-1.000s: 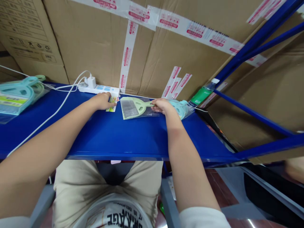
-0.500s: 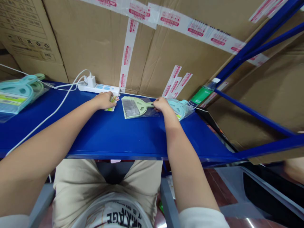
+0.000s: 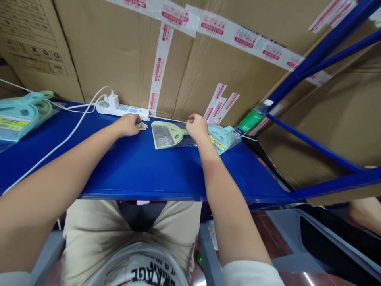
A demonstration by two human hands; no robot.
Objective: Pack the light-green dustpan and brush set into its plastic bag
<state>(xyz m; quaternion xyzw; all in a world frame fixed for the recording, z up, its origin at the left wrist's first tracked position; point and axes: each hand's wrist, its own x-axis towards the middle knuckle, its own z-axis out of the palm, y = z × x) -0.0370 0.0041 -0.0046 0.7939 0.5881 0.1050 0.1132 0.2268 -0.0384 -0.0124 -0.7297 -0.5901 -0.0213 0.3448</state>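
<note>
Little can be read. On the white printed T-shirt at 6 o'clock, dark block letters show upside down; the clearest run looks like "RAGE". The white packing tape with red print on the brown cardboard boxes, at 12 o'clock, carries lettering too small to read. The black handling symbols on the brown cardboard box at 10 o'clock are equally illegible.

Single view from the camera on my head, facing forward and down over my lap onto the blue shelf, close enough that my forearms fill the foreground; cardboard boxes close the far side
</note>
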